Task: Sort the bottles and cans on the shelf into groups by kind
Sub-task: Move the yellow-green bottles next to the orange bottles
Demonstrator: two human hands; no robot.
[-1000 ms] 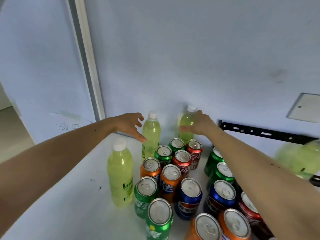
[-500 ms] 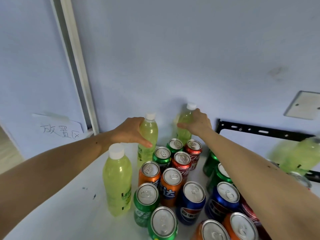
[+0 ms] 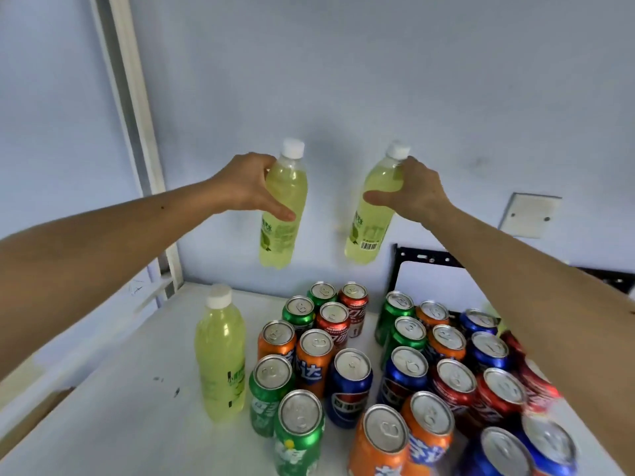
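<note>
The left hand (image 3: 248, 185) grips a clear plastic bottle (image 3: 282, 214) of yellow-green drink, white-capped, held in the air above the cluster of cans (image 3: 347, 352); the right hand (image 3: 414, 194) grips a second bottle (image 3: 372, 214) of the same kind, tilted, also above the cans; a third bottle (image 3: 221, 355) stands upright on the white shelf (image 3: 103, 424), just left of the cans; the cans are smooth metal cylinders with silver tops, green, orange, red and blue, packed close; a black metal bracket (image 3: 426, 257) sits behind them against the pale wall.
</note>
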